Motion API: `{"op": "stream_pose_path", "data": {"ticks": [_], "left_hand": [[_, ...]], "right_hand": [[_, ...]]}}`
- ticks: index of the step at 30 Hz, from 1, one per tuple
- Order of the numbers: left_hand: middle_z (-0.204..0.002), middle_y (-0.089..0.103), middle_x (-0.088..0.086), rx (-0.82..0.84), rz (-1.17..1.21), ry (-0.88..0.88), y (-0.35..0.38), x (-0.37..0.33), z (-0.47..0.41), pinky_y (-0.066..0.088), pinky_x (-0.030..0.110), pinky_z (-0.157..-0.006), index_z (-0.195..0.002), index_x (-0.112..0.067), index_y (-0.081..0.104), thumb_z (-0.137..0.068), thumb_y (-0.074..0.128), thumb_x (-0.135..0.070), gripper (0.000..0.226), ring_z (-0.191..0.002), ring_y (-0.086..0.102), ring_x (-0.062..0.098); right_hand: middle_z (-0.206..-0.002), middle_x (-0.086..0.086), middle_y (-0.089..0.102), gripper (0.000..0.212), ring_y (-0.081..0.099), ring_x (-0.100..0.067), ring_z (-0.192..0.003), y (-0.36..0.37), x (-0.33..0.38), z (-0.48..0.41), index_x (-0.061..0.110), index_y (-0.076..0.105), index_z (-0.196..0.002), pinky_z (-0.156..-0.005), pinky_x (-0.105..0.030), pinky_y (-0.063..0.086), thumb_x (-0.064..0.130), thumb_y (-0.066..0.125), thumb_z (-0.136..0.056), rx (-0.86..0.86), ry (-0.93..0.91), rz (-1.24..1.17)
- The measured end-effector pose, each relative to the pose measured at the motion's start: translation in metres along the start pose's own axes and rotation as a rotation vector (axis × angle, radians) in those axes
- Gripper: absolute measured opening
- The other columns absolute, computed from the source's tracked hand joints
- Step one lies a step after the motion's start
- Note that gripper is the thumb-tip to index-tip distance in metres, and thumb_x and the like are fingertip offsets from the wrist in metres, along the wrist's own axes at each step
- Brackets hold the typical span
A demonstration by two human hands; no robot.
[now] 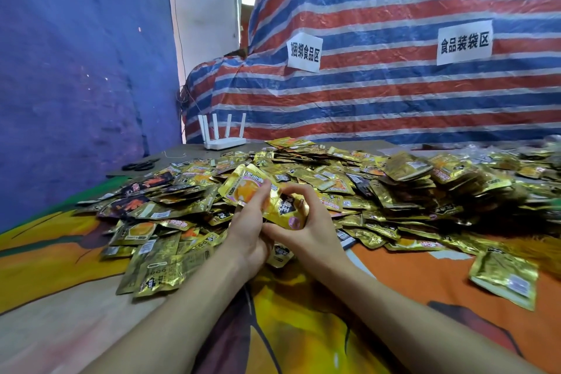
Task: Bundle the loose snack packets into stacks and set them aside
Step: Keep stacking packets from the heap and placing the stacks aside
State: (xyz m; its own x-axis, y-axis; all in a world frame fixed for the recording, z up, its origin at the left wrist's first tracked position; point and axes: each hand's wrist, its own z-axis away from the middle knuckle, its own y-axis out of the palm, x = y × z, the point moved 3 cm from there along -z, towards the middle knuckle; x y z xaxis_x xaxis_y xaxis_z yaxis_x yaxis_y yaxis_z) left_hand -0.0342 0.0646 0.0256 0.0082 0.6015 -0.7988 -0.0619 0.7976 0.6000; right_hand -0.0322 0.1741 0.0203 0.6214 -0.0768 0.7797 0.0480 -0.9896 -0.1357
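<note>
1. Red, white and blue striped plastic tarpaulin (394,94): hangs behind the desk's far edge and fills the background to the right.
2. Plain blue woven sheet (76,70): hangs along the desk's left edge.
3. Desk under an orange and yellow printed cloth (303,337): the cloth shows bare along the near edge, under and beside my forearms.
4. Heap of gold foil snack packets (349,179): loose and overlapping, spread from the middle of the desk to its far edge and on toward the right edge. A few black-fronted packets (142,184) lie mixed in on its left side.
5. My left hand (249,231) and my right hand (306,231): raised side by side at the near side of the heap, touching each other. Both are gripping. The left fingers curl across the front of the small bunch of gold packets, and the right thumb and fingers curl round its right end.
6. Small bunch of gold packets (283,209): held between both hands just above the heap. The front packet shows an orange disc. I cannot tell the number of packets.
7. White router with four upright antennas (224,138): stands at the far left corner.
8. White paper sign with black characters (304,51) and a second such sign (464,45): both fixed to the striped tarpaulin.
9. Single gold foil packet (504,276): lies apart from the heap near the right edge, white label up.
10. Black scissors (141,165): lie flat by the left edge, near the router.
</note>
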Motion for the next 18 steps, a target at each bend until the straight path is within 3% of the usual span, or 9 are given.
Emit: {"op": "stream_pose_path", "data": {"ticks": [3,6,8,12,13,15,18], "left_hand": [[-0.126,0.067,0.021,-0.024,-0.036,-0.015,0.0,0.001,0.001,0.059,0.048,-0.084,-0.125,-0.004,0.065,-0.094,0.065,-0.04,0.048,-0.111,0.067,0.036],[-0.129,0.065,0.02,-0.051,-0.013,-0.022,-0.003,0.002,-0.001,0.051,0.055,-0.101,-0.122,-0.006,0.065,-0.092,0.069,-0.038,0.044,-0.116,0.065,0.037],[-0.129,0.066,0.018,-0.051,-0.029,-0.035,-0.003,0.004,-0.004,0.049,0.054,-0.103,-0.124,-0.008,0.066,-0.092,0.069,-0.038,0.044,-0.116,0.065,0.037],[-0.122,0.07,0.015,-0.016,-0.074,-0.053,-0.003,0.007,-0.007,0.053,0.05,-0.098,-0.121,-0.006,0.07,-0.092,0.069,-0.036,0.042,-0.112,0.068,0.035],[-0.115,0.072,0.014,-0.003,-0.095,-0.056,-0.003,0.008,-0.007,0.056,0.048,-0.094,-0.117,-0.006,0.072,-0.091,0.069,-0.036,0.039,-0.106,0.07,0.033],[-0.092,0.076,0.008,0.025,-0.136,-0.031,-0.004,0.009,-0.009,0.061,0.037,-0.071,-0.107,-0.008,0.074,-0.088,0.072,-0.033,0.031,-0.082,0.074,0.024],[-0.063,0.068,0.002,0.01,-0.237,0.009,-0.001,0.01,-0.006,0.05,0.026,-0.046,-0.099,-0.008,0.07,-0.078,0.08,-0.036,0.037,-0.053,0.066,0.018]], "right_hand": [[-0.117,0.0,0.06,0.06,0.058,-0.007,-0.111,-0.001,-0.002,-0.001,0.022,0.06,-0.114,-0.092,-0.017,0.048,0.014,0.093,-0.065,-0.035,-0.001,0.064],[-0.118,0.001,0.057,0.065,0.054,0.001,-0.111,-0.004,-0.005,-0.004,0.023,0.058,-0.113,-0.091,-0.011,0.044,0.018,0.095,-0.061,-0.044,0.046,0.119],[-0.116,0.001,0.055,0.065,0.052,0.004,-0.107,-0.006,-0.004,-0.005,0.021,0.056,-0.115,-0.088,-0.009,0.043,0.021,0.093,-0.062,-0.039,0.006,0.218],[-0.12,0.008,0.058,0.073,0.055,-0.006,-0.113,-0.007,0.004,-0.005,0.023,0.051,-0.129,-0.091,-0.025,0.049,0.037,0.085,-0.066,0.036,-0.06,0.461],[-0.119,0.009,0.06,0.074,0.056,-0.007,-0.112,-0.008,0.005,-0.005,0.024,0.049,-0.131,-0.09,-0.024,0.05,0.037,0.084,-0.067,0.068,-0.055,0.468],[-0.114,0.009,0.061,0.073,0.056,-0.003,-0.104,-0.01,0.005,-0.005,0.024,0.047,-0.132,-0.083,-0.013,0.046,0.03,0.084,-0.069,0.117,-0.036,0.443],[-0.1,0.012,0.062,0.068,0.056,-0.005,-0.094,-0.016,0.006,-0.006,0.027,0.05,-0.126,-0.074,-0.007,0.042,0.024,0.084,-0.068,0.104,0.008,0.423]]}}
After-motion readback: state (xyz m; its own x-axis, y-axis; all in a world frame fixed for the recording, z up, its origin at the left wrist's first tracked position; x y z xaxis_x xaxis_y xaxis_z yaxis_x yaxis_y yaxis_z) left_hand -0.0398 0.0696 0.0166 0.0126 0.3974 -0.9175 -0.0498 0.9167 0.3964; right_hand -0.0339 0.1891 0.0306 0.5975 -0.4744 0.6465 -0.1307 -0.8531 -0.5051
